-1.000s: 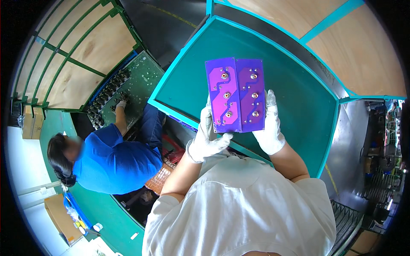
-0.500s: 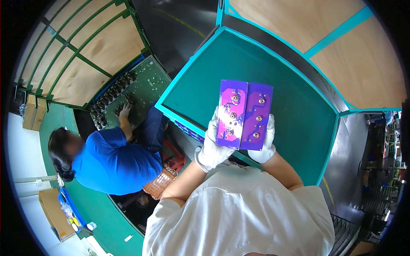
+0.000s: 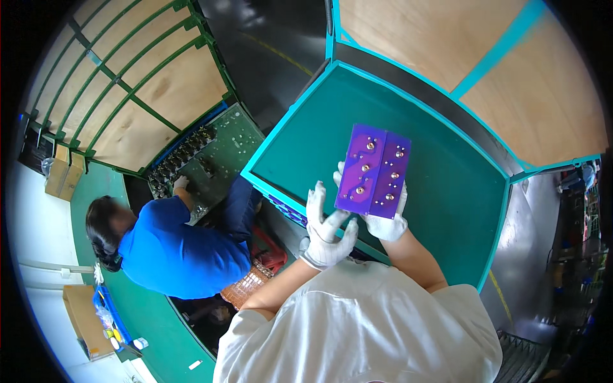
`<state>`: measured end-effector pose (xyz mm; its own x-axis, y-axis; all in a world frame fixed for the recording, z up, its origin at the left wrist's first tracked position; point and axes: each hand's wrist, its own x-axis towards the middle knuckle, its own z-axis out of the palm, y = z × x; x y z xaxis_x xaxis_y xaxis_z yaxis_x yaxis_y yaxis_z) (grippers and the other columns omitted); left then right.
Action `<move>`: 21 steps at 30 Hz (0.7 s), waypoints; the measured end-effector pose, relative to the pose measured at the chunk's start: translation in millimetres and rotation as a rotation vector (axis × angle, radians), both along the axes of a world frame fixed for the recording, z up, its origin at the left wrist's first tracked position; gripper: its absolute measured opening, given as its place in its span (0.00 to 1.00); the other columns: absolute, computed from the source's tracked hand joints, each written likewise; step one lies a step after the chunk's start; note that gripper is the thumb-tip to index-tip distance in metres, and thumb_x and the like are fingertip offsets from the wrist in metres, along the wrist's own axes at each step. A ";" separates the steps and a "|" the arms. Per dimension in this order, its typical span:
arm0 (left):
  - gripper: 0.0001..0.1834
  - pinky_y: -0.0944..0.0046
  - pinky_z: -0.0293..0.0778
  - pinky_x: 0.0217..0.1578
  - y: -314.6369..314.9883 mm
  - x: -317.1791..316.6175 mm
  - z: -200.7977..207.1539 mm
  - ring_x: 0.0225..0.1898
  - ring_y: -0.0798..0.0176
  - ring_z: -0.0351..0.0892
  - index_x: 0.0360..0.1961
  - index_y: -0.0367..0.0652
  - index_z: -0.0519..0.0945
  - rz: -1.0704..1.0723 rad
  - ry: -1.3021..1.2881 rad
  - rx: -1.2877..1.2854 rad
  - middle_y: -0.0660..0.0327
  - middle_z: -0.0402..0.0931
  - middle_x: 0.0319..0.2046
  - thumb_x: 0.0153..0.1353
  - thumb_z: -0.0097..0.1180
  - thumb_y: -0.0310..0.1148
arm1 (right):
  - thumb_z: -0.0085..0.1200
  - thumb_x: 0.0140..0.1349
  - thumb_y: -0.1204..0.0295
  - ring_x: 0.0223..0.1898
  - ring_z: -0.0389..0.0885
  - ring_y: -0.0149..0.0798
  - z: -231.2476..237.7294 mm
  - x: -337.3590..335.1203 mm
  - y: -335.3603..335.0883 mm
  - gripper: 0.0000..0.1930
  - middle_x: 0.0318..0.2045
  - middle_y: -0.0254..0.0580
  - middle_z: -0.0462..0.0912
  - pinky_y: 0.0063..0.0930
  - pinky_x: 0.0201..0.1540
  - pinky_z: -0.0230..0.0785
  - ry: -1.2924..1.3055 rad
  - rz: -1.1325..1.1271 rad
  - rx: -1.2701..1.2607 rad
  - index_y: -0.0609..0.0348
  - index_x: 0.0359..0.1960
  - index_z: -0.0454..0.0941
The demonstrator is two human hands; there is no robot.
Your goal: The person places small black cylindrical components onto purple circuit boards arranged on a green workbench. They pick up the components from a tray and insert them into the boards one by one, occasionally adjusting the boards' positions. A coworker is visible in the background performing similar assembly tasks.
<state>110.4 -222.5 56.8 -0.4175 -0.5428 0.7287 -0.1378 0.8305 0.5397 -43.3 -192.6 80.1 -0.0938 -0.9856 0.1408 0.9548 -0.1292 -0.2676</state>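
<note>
A purple circuit board (image 3: 375, 182), made of two panels side by side and set with several brass-coloured round terminals, is held up over the green worktop. My right hand (image 3: 388, 227), in a white glove, grips it from below and along its right edge. Gloved fingertips also show at the board's left edge, seemingly from the same hand reaching underneath. Also gloved, my left hand (image 3: 325, 233) is beside the board's lower left corner with its fingers spread and nothing in them.
The teal-framed green worktop (image 3: 306, 127) lies under the board, with wooden panels (image 3: 440, 45) beyond. On the left, a person in a blue shirt (image 3: 182, 249) sits at another bench (image 3: 233, 143) with rows of small dark parts. Purple boards (image 3: 287, 210) are stacked below the worktop's left edge.
My left hand has let go of the board and moved down off its left side, fingers spreading. The board has shifted slightly right, and the bright glare on it is gone.
</note>
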 end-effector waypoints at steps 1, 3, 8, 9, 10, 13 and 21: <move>0.32 0.36 0.51 0.65 3.4 -2.5 0.6 0.66 0.28 0.55 0.56 0.48 0.73 0.000 0.052 -0.010 0.33 0.53 0.65 0.45 0.62 0.22 | 0.42 0.63 0.41 0.68 0.56 0.61 -6.8 -2.0 -3.5 0.42 0.69 0.58 0.53 0.59 0.64 0.60 -0.025 -0.030 0.037 0.54 0.71 0.49; 0.28 0.36 0.52 0.64 5.5 -9.8 5.6 0.63 0.30 0.61 0.53 0.49 0.75 0.027 0.058 -0.029 0.36 0.58 0.63 0.46 0.62 0.23 | 0.43 0.64 0.45 0.62 0.65 0.54 -18.2 1.0 -4.8 0.34 0.62 0.52 0.64 0.53 0.61 0.65 -0.042 -0.111 0.132 0.54 0.65 0.59; 0.21 0.45 0.63 0.60 -0.4 -11.6 35.9 0.51 0.49 0.75 0.46 0.46 0.79 -0.053 0.004 0.150 0.51 0.77 0.45 0.47 0.63 0.25 | 0.47 0.65 0.54 0.54 0.77 0.44 -15.4 17.7 5.8 0.24 0.54 0.45 0.77 0.45 0.59 0.69 -0.046 -0.083 0.133 0.55 0.57 0.71; 0.20 0.47 0.66 0.58 2.7 -11.2 37.6 0.49 0.52 0.76 0.45 0.46 0.80 -0.055 0.029 0.205 0.53 0.78 0.42 0.46 0.64 0.26 | 0.48 0.65 0.54 0.55 0.77 0.44 -20.1 17.0 7.8 0.24 0.54 0.46 0.77 0.46 0.59 0.69 -0.063 -0.030 0.116 0.55 0.57 0.70; 0.19 0.50 0.68 0.57 4.3 -11.0 38.7 0.46 0.55 0.77 0.43 0.45 0.81 -0.060 0.056 0.262 0.54 0.79 0.38 0.46 0.64 0.27 | 0.48 0.65 0.55 0.55 0.77 0.45 -26.3 16.3 9.0 0.24 0.54 0.46 0.77 0.46 0.60 0.68 -0.080 0.021 0.102 0.55 0.58 0.70; 0.22 0.52 0.71 0.53 -1.3 -11.2 32.0 0.47 0.57 0.78 0.46 0.46 0.79 0.000 -0.039 0.198 0.54 0.79 0.41 0.47 0.65 0.37 | 0.47 0.65 0.56 0.56 0.75 0.46 -30.2 22.9 10.9 0.25 0.57 0.48 0.75 0.47 0.61 0.68 -0.098 -0.012 0.105 0.56 0.59 0.68; 0.23 0.51 0.68 0.55 -31.4 -9.7 23.7 0.50 0.55 0.75 0.51 0.47 0.77 -0.302 0.335 0.753 0.56 0.76 0.48 0.56 0.54 0.46 | 0.40 0.69 0.53 0.57 0.75 0.40 -32.0 39.5 10.9 0.25 0.58 0.44 0.73 0.42 0.58 0.71 0.734 -0.434 0.159 0.55 0.60 0.67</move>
